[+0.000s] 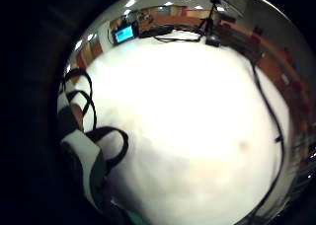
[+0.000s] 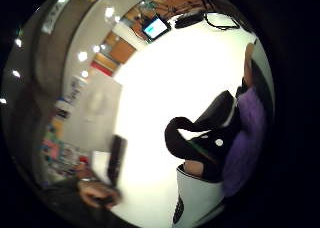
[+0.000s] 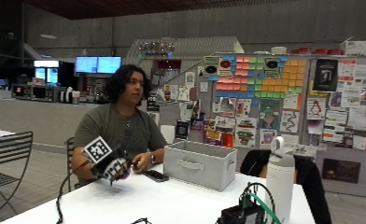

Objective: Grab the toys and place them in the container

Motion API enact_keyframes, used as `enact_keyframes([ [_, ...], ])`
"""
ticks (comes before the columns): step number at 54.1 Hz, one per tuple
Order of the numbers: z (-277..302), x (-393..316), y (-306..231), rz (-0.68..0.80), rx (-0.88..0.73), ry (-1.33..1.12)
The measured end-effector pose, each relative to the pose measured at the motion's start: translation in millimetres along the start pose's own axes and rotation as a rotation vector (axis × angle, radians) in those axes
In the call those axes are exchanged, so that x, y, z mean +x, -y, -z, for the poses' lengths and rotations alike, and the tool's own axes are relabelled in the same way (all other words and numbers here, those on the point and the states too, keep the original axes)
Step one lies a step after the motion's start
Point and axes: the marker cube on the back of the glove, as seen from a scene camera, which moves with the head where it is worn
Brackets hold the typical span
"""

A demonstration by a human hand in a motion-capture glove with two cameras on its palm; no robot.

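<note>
Nearest the outside camera, a white bottle [image 3: 280,175] stands on the white counter [image 3: 171,200] beside the grey container [image 3: 200,164]. Beyond them, the gloved right hand [image 3: 111,169] hovers just above the counter near a dark phone [image 3: 154,175]. Its fingers curl round a purple toy [image 2: 245,138], seen against the palm.

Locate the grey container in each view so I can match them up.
Outside view: the grey container stands on the white table, beside the phone.
Thumb side palm view: it is the pale box on the table, next to the phone.
Little finger side palm view: not in it.
Shared landmark: the white table.
</note>
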Motion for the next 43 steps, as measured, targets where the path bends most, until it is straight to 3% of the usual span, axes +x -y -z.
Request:
enact_keyframes([
  [4, 50, -36, -32, 0.051, -0.077, 0.146],
  [8, 97, -88, -56, -0.030, -0.133, 0.257],
  [14, 149, -162, -53, 0.362, 0.003, 0.304],
  [24, 202, -276, -23, 0.633, 0.017, 0.386],
  [32, 201, -371, 14, 0.664, 0.020, 0.426],
  [43, 149, -472, 43, 0.730, 0.050, 0.358],
])
